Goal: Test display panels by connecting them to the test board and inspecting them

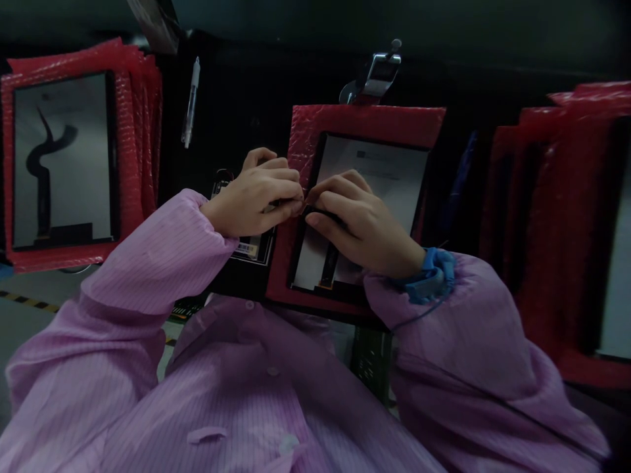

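A grey display panel (pixel 389 177) lies in a red bubble-wrap sleeve (pixel 365 121) in front of me. My right hand (pixel 362 220) rests on the panel with its fingers curled and pinched at the panel's left edge. My left hand (pixel 256 194) meets it there, fingers pressed together over the same spot. A black flex cable (pixel 329 263) runs down the panel below my right hand. What the fingertips pinch is too small to make out. A blue wrist strap (pixel 434 272) circles my right wrist.
A stack of red sleeves with a panel and its curved black cable (pixel 62 157) stands at the left. More red-sleeved panels (pixel 566 217) lean at the right. A pen (pixel 190 102) hangs at the back, beside a metal clamp (pixel 377 75). A small labelled board (pixel 249 246) lies under my left hand.
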`<move>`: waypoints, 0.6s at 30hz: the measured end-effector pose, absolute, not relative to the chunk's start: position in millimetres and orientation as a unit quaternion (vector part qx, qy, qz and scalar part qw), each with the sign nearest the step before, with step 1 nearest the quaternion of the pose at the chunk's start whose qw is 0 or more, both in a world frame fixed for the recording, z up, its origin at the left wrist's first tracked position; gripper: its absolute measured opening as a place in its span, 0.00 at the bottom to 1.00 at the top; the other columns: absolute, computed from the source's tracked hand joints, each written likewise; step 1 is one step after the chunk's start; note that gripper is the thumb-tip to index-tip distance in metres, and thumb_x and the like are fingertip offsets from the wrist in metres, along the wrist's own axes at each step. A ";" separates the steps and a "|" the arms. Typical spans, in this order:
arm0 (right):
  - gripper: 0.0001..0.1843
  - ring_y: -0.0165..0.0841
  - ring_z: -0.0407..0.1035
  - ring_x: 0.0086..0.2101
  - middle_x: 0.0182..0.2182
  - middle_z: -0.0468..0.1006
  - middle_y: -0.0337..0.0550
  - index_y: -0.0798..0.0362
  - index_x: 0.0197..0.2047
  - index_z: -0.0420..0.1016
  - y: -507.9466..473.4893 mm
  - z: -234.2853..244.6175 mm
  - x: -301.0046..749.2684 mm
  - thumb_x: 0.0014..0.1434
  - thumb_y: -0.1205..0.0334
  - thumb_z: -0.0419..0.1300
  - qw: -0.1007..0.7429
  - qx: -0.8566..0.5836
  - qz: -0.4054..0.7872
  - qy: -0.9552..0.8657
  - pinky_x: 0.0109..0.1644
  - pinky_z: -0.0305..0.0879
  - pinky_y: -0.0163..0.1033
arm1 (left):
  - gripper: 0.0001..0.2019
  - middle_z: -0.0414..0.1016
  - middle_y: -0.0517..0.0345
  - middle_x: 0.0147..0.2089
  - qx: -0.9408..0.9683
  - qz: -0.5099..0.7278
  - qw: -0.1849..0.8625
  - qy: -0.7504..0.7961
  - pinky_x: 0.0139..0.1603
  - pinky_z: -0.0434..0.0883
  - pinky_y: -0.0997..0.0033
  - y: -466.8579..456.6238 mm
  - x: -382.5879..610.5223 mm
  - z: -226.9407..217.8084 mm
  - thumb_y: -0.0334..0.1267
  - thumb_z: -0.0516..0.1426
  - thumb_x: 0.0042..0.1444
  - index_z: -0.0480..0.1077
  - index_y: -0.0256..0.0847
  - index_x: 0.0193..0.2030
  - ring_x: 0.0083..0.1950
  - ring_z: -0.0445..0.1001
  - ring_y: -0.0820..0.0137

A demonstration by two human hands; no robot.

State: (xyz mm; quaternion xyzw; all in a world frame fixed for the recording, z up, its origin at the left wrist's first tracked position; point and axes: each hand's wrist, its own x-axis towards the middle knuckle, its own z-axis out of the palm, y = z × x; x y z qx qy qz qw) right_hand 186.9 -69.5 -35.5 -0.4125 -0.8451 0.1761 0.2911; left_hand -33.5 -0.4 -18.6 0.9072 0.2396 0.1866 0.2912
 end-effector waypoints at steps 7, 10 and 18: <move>0.21 0.40 0.66 0.45 0.43 0.77 0.49 0.52 0.36 0.71 -70.0 -33.0 187.9 0.75 0.48 0.48 0.274 -0.424 0.189 -0.843 0.53 0.68 0.50 | 0.12 0.77 0.60 0.35 0.910 0.177 0.290 0.238 0.68 0.57 0.46 -0.5 -33.6 -18.2 0.41 0.53 0.68 0.75 0.45 0.35 0.47 0.75 0.63; 0.21 0.40 0.66 0.45 0.43 0.77 0.49 0.51 0.37 0.72 -70.7 -31.4 187.8 0.75 0.48 0.48 0.267 -0.425 0.198 -0.842 0.53 0.67 0.51 | 0.12 0.77 0.60 0.34 0.910 0.175 0.286 0.244 0.68 0.57 0.45 -0.6 -32.8 -18.8 0.42 0.53 0.68 0.75 0.45 0.35 0.47 0.75 0.63; 0.21 0.42 0.67 0.46 0.43 0.77 0.49 0.51 0.38 0.72 -70.8 -28.5 188.2 0.75 0.48 0.48 0.248 -0.431 0.217 -0.840 0.55 0.66 0.52 | 0.13 0.77 0.60 0.34 0.907 0.183 0.292 0.241 0.68 0.58 0.46 -1.0 -32.4 -18.9 0.42 0.53 0.68 0.74 0.45 0.34 0.46 0.75 0.63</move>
